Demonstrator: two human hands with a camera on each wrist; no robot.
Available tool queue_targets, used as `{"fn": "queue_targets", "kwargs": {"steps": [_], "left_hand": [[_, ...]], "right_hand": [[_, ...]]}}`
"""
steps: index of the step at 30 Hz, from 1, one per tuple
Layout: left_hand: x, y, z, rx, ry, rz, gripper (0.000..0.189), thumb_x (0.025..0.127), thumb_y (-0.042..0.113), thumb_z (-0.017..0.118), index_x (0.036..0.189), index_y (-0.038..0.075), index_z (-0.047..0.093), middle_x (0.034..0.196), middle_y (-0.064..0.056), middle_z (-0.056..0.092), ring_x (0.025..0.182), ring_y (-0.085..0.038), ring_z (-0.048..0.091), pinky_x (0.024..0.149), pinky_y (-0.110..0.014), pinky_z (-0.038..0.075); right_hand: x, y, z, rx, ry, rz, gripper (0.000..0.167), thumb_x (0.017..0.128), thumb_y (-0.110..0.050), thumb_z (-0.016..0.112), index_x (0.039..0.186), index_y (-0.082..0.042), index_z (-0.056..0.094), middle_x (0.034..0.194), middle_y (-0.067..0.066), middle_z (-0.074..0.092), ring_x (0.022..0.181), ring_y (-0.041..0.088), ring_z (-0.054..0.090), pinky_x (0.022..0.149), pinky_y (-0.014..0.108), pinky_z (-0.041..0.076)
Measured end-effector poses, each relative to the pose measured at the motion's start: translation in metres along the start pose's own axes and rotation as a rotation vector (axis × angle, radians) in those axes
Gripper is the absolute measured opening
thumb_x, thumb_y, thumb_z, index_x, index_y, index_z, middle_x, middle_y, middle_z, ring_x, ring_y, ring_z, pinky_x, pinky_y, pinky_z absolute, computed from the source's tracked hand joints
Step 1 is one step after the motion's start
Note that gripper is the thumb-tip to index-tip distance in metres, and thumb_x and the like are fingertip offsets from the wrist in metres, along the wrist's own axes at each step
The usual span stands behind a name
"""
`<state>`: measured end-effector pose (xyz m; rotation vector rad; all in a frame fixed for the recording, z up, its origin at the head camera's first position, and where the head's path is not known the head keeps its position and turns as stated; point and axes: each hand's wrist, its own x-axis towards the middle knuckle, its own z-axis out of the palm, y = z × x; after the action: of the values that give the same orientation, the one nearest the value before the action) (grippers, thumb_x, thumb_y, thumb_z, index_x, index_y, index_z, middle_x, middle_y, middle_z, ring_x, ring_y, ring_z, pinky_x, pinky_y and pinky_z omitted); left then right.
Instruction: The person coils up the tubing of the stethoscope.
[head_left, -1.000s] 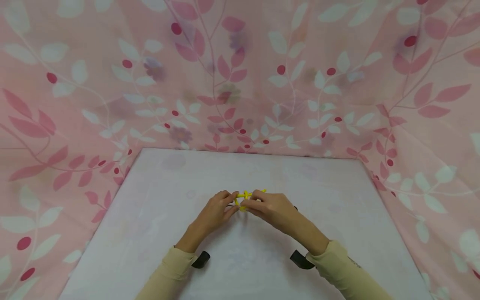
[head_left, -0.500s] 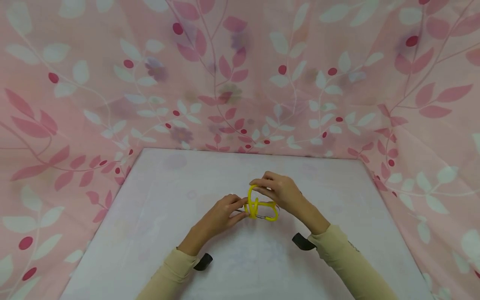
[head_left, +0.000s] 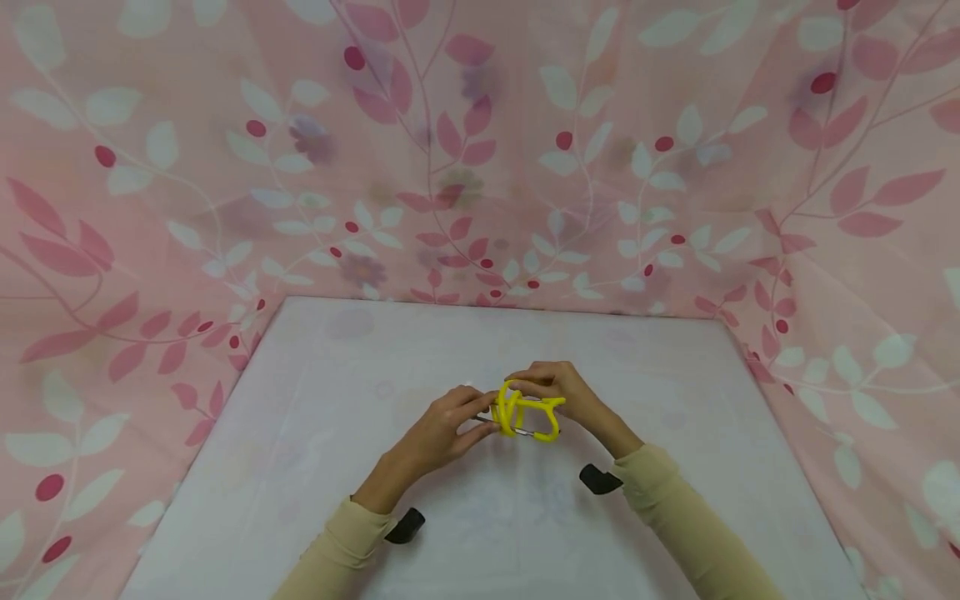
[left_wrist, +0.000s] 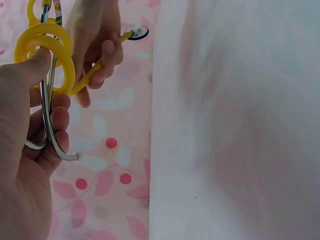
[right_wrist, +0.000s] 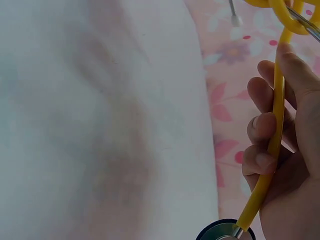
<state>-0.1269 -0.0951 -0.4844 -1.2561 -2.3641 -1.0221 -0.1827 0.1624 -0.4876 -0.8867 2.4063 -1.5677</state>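
A stethoscope with yellow tubing is held up over the table between both hands. My left hand grips its metal ear tubes, with yellow tubing looped round them; the thumb presses on the loops. My right hand is at the far side of the bundle. In the right wrist view, its fingers curl round the tubing's free length. Past that hand's little finger sticks out the round metal chest piece. A pale ear tip shows near the top of that view.
A white-covered table lies beneath the hands. Pink floral cloth hangs behind it and along both sides. Black camera pieces jut from the wrists beside the sleeves.
The right hand rises away from the left, drawing up a yellow loop, then comes down a little as the loop shrinks. The left hand has shifted slightly right, still holding the ear tubes.
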Motion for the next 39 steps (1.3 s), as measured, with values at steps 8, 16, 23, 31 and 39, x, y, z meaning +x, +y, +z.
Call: {"fn": "queue_targets", "kwargs": {"steps": [8, 16, 23, 31, 39], "left_hand": [[-0.001, -0.007, -0.003, 0.097, 0.068, -0.012, 0.051, 0.089, 0.03, 0.073, 0.133, 0.006, 0.061, 0.103, -0.006, 0.064, 0.093, -0.012, 0.063, 0.079, -0.021, 0.055], [-0.001, -0.011, -0.007, 0.142, 0.115, -0.089, 0.052, 0.087, 0.025, 0.075, 0.133, 0.005, 0.06, 0.102, -0.008, 0.065, 0.093, -0.014, 0.062, 0.077, -0.024, 0.056], [-0.003, -0.02, -0.013, 0.228, 0.164, -0.175, 0.054, 0.084, 0.025, 0.078, 0.131, 0.004, 0.062, 0.1, -0.005, 0.064, 0.092, -0.015, 0.062, 0.077, -0.027, 0.057], [-0.007, -0.026, -0.013, 0.276, 0.151, -0.222, 0.052, 0.082, 0.022, 0.08, 0.129, 0.006, 0.064, 0.098, -0.005, 0.064, 0.088, -0.016, 0.061, 0.074, -0.028, 0.056], [-0.01, -0.03, -0.011, 0.301, 0.127, -0.235, 0.05, 0.084, 0.024, 0.079, 0.128, 0.006, 0.065, 0.096, -0.005, 0.065, 0.086, -0.017, 0.061, 0.072, -0.029, 0.055]], "right_hand": [[-0.011, 0.011, 0.019, -0.134, 0.026, -0.071, 0.018, 0.091, 0.005, 0.062, 0.105, 0.003, 0.073, 0.077, 0.014, 0.068, 0.064, 0.009, 0.055, 0.06, 0.019, 0.047], [-0.022, 0.004, 0.046, -0.131, 0.015, 0.089, 0.019, 0.099, -0.017, 0.058, 0.105, -0.005, 0.071, 0.081, 0.015, 0.072, 0.054, 0.014, 0.056, 0.049, 0.022, 0.048], [-0.036, -0.014, 0.058, -0.226, 0.012, 0.008, 0.035, 0.094, -0.013, 0.066, 0.128, -0.003, 0.064, 0.082, 0.012, 0.07, 0.056, -0.001, 0.051, 0.051, 0.018, 0.049], [-0.05, -0.046, 0.056, -0.384, 0.041, 0.0, 0.027, 0.092, -0.018, 0.069, 0.118, -0.01, 0.071, 0.077, -0.003, 0.066, 0.065, -0.003, 0.052, 0.057, 0.016, 0.047], [-0.062, -0.069, 0.049, -0.668, 0.106, -0.118, 0.017, 0.085, -0.017, 0.075, 0.102, -0.014, 0.076, 0.074, -0.011, 0.06, 0.061, -0.002, 0.044, 0.054, 0.012, 0.039]]}}
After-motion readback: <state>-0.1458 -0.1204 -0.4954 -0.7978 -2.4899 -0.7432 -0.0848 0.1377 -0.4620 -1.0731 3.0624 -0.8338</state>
